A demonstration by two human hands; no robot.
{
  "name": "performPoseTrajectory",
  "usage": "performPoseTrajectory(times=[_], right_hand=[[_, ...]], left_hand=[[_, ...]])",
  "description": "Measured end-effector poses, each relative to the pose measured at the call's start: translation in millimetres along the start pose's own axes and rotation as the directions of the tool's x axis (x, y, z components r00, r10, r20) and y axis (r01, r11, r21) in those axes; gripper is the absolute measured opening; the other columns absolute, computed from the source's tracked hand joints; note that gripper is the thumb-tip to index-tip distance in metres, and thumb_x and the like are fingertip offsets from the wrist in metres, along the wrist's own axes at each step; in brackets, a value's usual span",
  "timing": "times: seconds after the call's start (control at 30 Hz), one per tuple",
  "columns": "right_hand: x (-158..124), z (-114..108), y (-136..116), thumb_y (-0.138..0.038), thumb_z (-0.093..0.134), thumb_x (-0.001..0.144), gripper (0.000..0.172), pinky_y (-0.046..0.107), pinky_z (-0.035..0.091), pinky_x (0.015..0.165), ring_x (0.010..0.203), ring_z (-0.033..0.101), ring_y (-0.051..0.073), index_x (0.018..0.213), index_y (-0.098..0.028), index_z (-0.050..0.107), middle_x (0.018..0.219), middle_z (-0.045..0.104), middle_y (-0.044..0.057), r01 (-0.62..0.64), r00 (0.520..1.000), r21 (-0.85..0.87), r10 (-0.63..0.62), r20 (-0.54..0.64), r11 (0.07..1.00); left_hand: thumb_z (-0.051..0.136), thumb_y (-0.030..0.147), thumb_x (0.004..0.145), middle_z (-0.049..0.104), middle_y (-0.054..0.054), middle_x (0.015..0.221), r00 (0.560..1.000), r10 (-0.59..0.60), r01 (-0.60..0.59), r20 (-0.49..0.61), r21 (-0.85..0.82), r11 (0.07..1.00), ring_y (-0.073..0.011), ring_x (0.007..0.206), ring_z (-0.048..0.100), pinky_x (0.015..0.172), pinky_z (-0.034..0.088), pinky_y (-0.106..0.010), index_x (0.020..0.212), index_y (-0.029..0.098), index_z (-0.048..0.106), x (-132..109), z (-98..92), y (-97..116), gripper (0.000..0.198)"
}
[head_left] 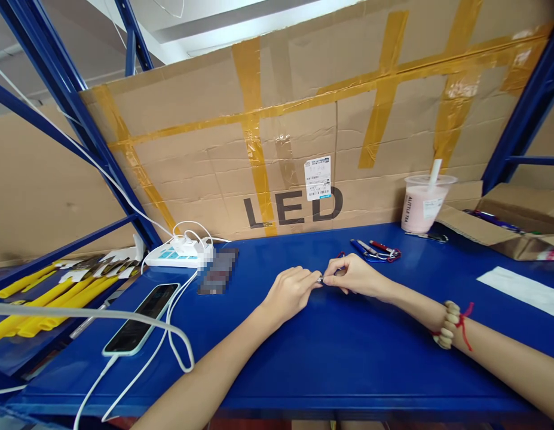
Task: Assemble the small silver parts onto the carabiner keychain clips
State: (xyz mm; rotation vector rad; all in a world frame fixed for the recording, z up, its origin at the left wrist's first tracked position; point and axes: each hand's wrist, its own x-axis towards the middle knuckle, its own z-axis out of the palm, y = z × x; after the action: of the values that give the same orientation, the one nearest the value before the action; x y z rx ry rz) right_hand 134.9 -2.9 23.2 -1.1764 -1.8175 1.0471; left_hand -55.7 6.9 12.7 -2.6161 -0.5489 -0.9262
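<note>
My left hand (294,292) and my right hand (355,276) meet over the middle of the blue shelf top (348,364). Both are closed in a pinch, fingertips nearly touching. Between them is a small shiny metal piece (320,279), mostly hidden by the fingers, so its kind does not show. A bit of red shows at the top of my right hand's fingers. Just beyond that hand lie several slim pen-like tubes (376,251) in blue, silver and red, with cords or clips. A bead bracelet with a red string (447,325) is on my right wrist.
On the left are a charging phone (140,319), a white power strip (180,254), white cables and yellow-handled tools (66,298). A pink drink cup (424,206) stands at the back right, near an open cardboard box (496,236) and white paper (523,291). Taped cardboard (205,179) walls the back.
</note>
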Motion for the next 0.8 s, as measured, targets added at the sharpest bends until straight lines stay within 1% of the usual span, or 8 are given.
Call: performPoseTrajectory(times=[0.13, 0.23, 0.37, 0.5, 0.57, 0.63, 0.73, 0.8], right_hand=[[0.3, -1.7, 2.7, -0.044, 0.069, 0.063, 0.032, 0.016, 0.03, 0.033, 0.039, 0.041, 0.006, 0.068, -0.012, 0.067, 0.043, 0.046, -0.004, -0.106, 0.994, -0.017, 0.106, 0.011, 0.994], [2.1, -5.7, 3.1, -0.045, 0.069, 0.062, 0.034, 0.016, 0.031, 0.033, 0.04, 0.041, 0.006, 0.068, -0.012, 0.066, 0.044, 0.047, -0.003, -0.104, 0.994, -0.026, 0.105, 0.018, 0.994], [4.0, -9.8, 1.0, -0.048, 0.068, 0.062, 0.037, 0.016, 0.031, 0.033, 0.04, 0.042, 0.006, 0.07, -0.012, 0.066, 0.045, 0.048, -0.003, -0.08, 0.997, -0.019, 0.08, -0.005, 0.997], [4.9, -6.5, 2.0, -0.051, 0.066, 0.064, 0.04, 0.018, 0.032, 0.032, 0.037, 0.043, 0.007, 0.072, -0.012, 0.064, 0.043, 0.048, -0.004, -0.05, 0.997, -0.041, 0.048, -0.065, 0.998], [4.9, -3.5, 4.3, -0.052, 0.064, 0.066, 0.039, 0.019, 0.034, 0.033, 0.036, 0.044, 0.007, 0.071, -0.013, 0.063, 0.046, 0.05, -0.003, 0.012, 0.993, -0.096, -0.023, -0.118, 0.995], [4.4, -1.8, 7.3, -0.051, 0.061, 0.07, 0.038, 0.021, 0.038, 0.037, 0.037, 0.046, 0.007, 0.071, -0.014, 0.064, 0.055, 0.056, 0.0, 0.124, 0.973, -0.188, -0.157, -0.171, 0.974], [2.5, -3.9, 11.1, -0.048, 0.057, 0.077, 0.033, 0.022, 0.044, 0.046, 0.043, 0.05, 0.007, 0.078, -0.016, 0.066, 0.069, 0.06, 0.003, 0.306, 0.894, -0.383, -0.402, -0.2, 0.872], [1.3, -7.8, 12.0, -0.045, 0.054, 0.081, 0.03, 0.02, 0.044, 0.049, 0.046, 0.051, 0.007, 0.084, -0.018, 0.067, 0.073, 0.062, 0.003, 0.402, 0.821, -0.527, -0.55, -0.155, 0.749]], left_hand=[[0.033, 0.025, 0.094, 0.061, -0.004, 0.066, 0.998, 0.003, -0.003, 0.055, 0.001, 1.0, -0.014, 0.059, 0.055, 0.057, 0.045, -0.026, 0.09, 0.012, 0.059, 1.5, 1.9, -3.2, 0.03], [0.034, 0.027, 0.094, 0.065, -0.005, 0.073, 0.997, -0.025, 0.028, 0.078, -0.046, 0.999, -0.0147, 0.064, 0.057, 0.062, 0.047, -0.028, 0.094, 0.013, 0.059, 3.2, 4.5, -4.0, 0.029], [0.04, 0.027, 0.092, 0.068, -0.003, 0.09, 0.988, -0.141, 0.148, 0.057, -0.173, 0.974, -0.0149, 0.072, 0.06, 0.07, 0.049, -0.027, 0.104, 0.016, 0.056, 4.6, 9.3, -1.9, 0.023], [0.043, 0.023, 0.09, 0.068, -0.001, 0.089, 0.963, -0.261, 0.269, 0.062, -0.235, 0.934, -0.0149, 0.075, 0.061, 0.071, 0.049, -0.026, 0.098, 0.019, 0.057, 5.2, 12.6, 0.9, 0.016], [0.043, 0.02, 0.09, 0.067, -0.002, 0.09, 0.951, -0.299, 0.309, 0.077, -0.258, 0.916, -0.0149, 0.078, 0.061, 0.073, 0.048, -0.025, 0.096, 0.019, 0.057, 5.7, 13.2, 1.5, 0.015], [0.043, 0.019, 0.089, 0.066, -0.002, 0.088, 0.939, -0.332, 0.343, 0.086, -0.275, 0.898, -0.0145, 0.078, 0.061, 0.072, 0.048, -0.024, 0.096, 0.019, 0.056, 6.2, 13.0, 1.5, 0.015], [0.042, 0.02, 0.09, 0.065, -0.001, 0.086, 0.916, -0.392, 0.398, 0.08, -0.287, 0.871, -0.0138, 0.077, 0.061, 0.071, 0.048, -0.023, 0.096, 0.02, 0.056, 7.2, 11.7, 1.4, 0.016], [0.04, 0.021, 0.09, 0.065, -0.001, 0.086, 0.906, -0.417, 0.421, 0.079, -0.297, 0.857, -0.0134, 0.077, 0.06, 0.071, 0.047, -0.023, 0.095, 0.021, 0.056, 7.8, 10.6, 1.7, 0.017]])
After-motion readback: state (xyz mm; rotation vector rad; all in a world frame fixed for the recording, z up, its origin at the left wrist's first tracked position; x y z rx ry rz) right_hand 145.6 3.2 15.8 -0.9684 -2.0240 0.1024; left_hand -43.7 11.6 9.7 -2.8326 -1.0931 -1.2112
